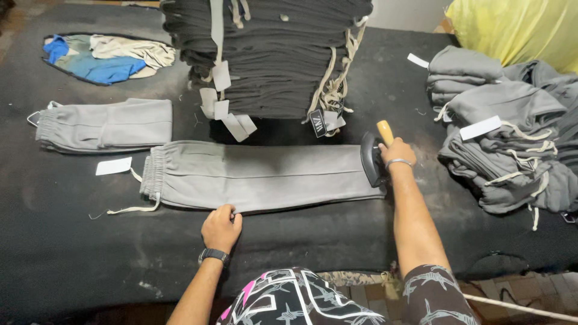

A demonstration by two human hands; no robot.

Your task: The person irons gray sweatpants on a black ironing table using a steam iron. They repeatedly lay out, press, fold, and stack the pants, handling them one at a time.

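Pressing with my right hand, I hold the iron by its yellow wooden handle, fingers wrapped tight around the grip. The iron rests on the leg end of the grey sweatpants, at the garment's right extremity as I look down. A metal bangle sits on that wrist.

My left hand lies at the near edge of the grey sweatpants, about midway along the leg, fingers curled together and pinching the hem of the fabric flat against the table. A dark watch is on that wrist.

The grey sweatpants lie lengthwise on the black padded table, waistband to the left, with a drawstring trailing out and a white tag just beside the waistband.

Beyond the grey sweatpants, touching their far edge, stands a tall stack of dark folded garments with hanging tags and cords. Left of the waistband lies a folded grey pair, and farther beyond that a bundle of blue and beige cloth. Well to the right of the iron sits a loose heap of grey garments, with a yellow bag behind it.
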